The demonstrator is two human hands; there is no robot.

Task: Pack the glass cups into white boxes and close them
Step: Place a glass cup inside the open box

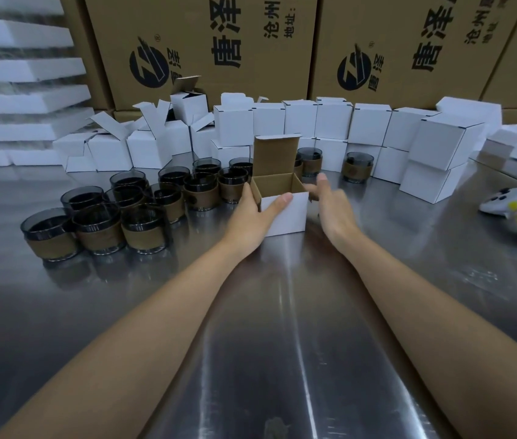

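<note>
Keep your left hand [252,218] clamped on the open box [284,202] mid-surface [266,327] so it won't slide; right hand [334,205] is loose, empty, just beside it. Box looks empty afaict, lid up. Cups [118,213] sit left, w/ closed boxes [368,128] stacked behind.

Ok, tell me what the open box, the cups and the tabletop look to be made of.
Open box: thin cardboard, matte white outside, with a raw brown inside and lid flap.
Cups: smoky, glossy transparent glass, since the rims show through. Each wears a brown band, possibly leather or cork; the picture cannot settle which.
Tabletop: brushed metal, probably stainless steel, judging by its streaky reflections.
</note>
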